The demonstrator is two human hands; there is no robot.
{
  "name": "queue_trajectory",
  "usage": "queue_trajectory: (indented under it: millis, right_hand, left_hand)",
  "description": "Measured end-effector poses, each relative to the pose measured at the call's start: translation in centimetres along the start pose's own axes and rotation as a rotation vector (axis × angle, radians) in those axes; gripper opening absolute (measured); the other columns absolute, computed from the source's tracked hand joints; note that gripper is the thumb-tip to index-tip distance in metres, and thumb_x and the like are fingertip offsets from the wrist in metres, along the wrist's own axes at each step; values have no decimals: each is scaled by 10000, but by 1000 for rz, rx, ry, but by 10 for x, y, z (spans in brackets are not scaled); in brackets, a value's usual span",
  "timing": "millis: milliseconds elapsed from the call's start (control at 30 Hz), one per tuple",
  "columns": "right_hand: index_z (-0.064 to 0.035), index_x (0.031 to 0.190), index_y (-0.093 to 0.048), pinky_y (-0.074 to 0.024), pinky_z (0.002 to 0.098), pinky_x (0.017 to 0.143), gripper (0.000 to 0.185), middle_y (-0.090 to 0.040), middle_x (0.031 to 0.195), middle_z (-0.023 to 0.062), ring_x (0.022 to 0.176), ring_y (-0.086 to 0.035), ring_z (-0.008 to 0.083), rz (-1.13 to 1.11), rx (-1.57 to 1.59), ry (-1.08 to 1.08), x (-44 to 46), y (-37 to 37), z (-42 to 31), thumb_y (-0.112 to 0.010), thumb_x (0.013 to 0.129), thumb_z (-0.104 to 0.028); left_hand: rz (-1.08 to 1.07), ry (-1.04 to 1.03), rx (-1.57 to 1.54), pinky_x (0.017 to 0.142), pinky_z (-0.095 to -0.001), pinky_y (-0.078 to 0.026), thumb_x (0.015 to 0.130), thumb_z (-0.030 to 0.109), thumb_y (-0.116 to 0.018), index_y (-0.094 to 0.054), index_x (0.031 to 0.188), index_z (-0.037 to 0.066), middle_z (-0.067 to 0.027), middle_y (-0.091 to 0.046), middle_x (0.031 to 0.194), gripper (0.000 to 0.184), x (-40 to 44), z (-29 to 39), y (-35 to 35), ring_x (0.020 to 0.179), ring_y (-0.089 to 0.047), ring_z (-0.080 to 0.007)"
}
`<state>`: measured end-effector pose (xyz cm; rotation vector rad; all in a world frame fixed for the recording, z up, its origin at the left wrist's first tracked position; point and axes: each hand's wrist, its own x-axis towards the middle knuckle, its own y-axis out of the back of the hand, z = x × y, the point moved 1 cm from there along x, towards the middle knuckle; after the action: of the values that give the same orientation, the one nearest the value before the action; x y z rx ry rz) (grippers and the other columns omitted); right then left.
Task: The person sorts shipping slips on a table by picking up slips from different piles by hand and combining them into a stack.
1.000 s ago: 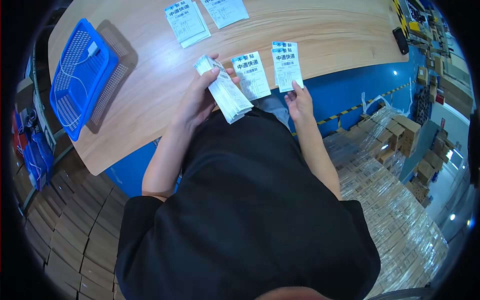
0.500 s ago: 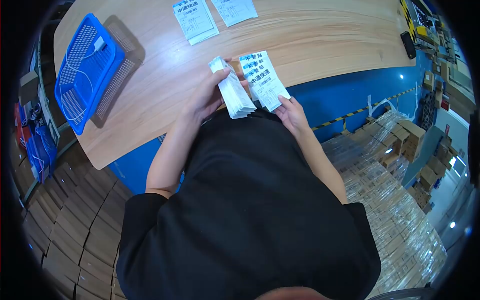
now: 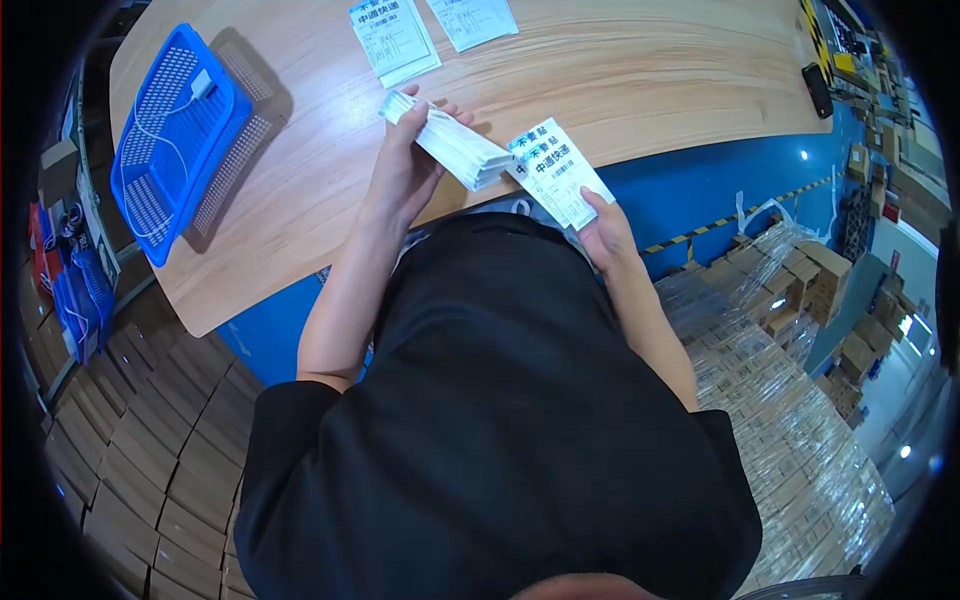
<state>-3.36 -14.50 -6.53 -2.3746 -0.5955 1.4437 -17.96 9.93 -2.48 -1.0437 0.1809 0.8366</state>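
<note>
My left hand (image 3: 408, 150) grips a thick stack of paper shipping labels (image 3: 455, 145), thumb on top and fingers beneath, over the table's near edge. The stack's layered end faces right. In my right hand (image 3: 606, 232) a few shipping labels (image 3: 560, 175) are pinched at their lower right, printed side up and slightly fanned. Their upper left part lies close to the end of the thick stack; I cannot tell whether they touch. Two piles of similar labels lie farther back on the table, a left pile (image 3: 395, 45) and a right pile (image 3: 472, 20).
A blue perforated basket (image 3: 178, 150) with a white cable and plug stands at the left of the wooden table (image 3: 640, 70). A black object (image 3: 816, 92) lies at its right edge. Plastic-wrapped cartons (image 3: 780, 400) are stacked at the right; brown boxes (image 3: 150, 450) cover the lower left.
The thick stack has swung from steep to more sideways as my left hand shifted up and left. My right hand has moved right and slightly down with its labels, widening the gap between the hands.
</note>
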Motion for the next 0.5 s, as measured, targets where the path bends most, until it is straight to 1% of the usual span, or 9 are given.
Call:
queue_trajectory:
  millis: [33, 100, 133, 200, 233, 300, 333, 433, 500]
  right_hand:
    - [88, 1316, -417, -473, 422, 988, 436, -534, 1288, 208, 1159, -565, 311, -1, -3, 2, 1, 0, -1, -534, 910, -19]
    - [90, 1294, -433, -484, 403, 978, 424, -552, 1269, 200, 1126, -590, 299, 3, -210, -5, 3, 0, -3, -542, 896, -10]
    - [90, 1294, -433, -484, 403, 978, 424, -552, 1269, 200, 1126, -590, 299, 1, -212, -5, 2, -3, -6, -542, 896, -10]
    - [75, 1250, -468, -492, 381, 968, 381, -584, 1210, 184, 1083, -614, 280, -107, -91, -118, -5, -8, -12, -552, 888, -12]
    - [75, 1250, -468, -492, 381, 968, 381, -584, 1210, 184, 1083, -614, 280, -110, -94, -118, -11, -16, -16, -552, 888, -12]
    - [48, 1245, -473, -496, 364, 963, 393, -587, 1194, 172, 1094, -607, 260, -168, -16, -180, -29, -33, -22, -572, 870, -9]
    - [48, 1245, -473, -496, 364, 963, 393, -587, 1194, 172, 1094, -607, 260, -169, -19, -180, -33, -39, -22, -572, 870, -9]
    - [24, 1257, -465, -491, 356, 971, 419, -581, 1196, 164, 1117, -592, 252, -164, 5, -142, -41, -57, -21, -588, 857, -9]
    - [17, 1280, -437, -477, 354, 992, 460, -569, 1221, 157, 1145, -574, 244, -295, 20, -172, -45, -72, -25, -599, 850, -10]
  left_hand:
    - [-2, -2, -3, 1026, -506, -430, 918, 289, -598, -287, 1353, 156, -213, -490, 1205, 551, 0, 0, -3, 1201, -517, -389]
    - [80, -51, -4, 995, -492, -459, 924, 299, -594, -304, 1331, 173, -190, -503, 1171, 515, 0, -1, -9, 1171, -536, -376]
    - [80, -53, -5, 995, -492, -459, 924, 299, -594, -304, 1331, 173, -190, -503, 1171, 515, 1, -2, -12, 1171, -536, -376]
    - [176, -104, -66, 968, -488, -474, 938, 326, -567, -347, 1298, 122, -178, -506, 1177, 469, 2, -3, -15, 1147, -548, -352]
    - [176, -108, -68, 968, -488, -474, 938, 326, -567, -347, 1298, 122, -178, -506, 1177, 469, 6, -2, -15, 1147, -548, -352]
    - [144, -89, -189, 950, -487, -481, 953, 352, -533, -410, 1252, 43, -175, -534, 1143, 447, 12, -2, -15, 1141, -548, -335]
    - [111, -97, -149, 946, -486, -473, 965, 397, -488, -446, 1214, -30, -190, -563, 1129, 496, 11, -2, -22, 1157, -541, -324]
    - [43, -70, -151, 951, -467, -463, 970, 427, -459, -462, 1207, -54, -217, -579, 1150, 537, 11, -4, -36, 1145, -546, -323]
    - [85, -88, -123, 962, -447, -451, 962, 451, -455, -469, 1204, -87, -245, -566, 1195, 590, 10, -6, -45, 1117, -558, -315]
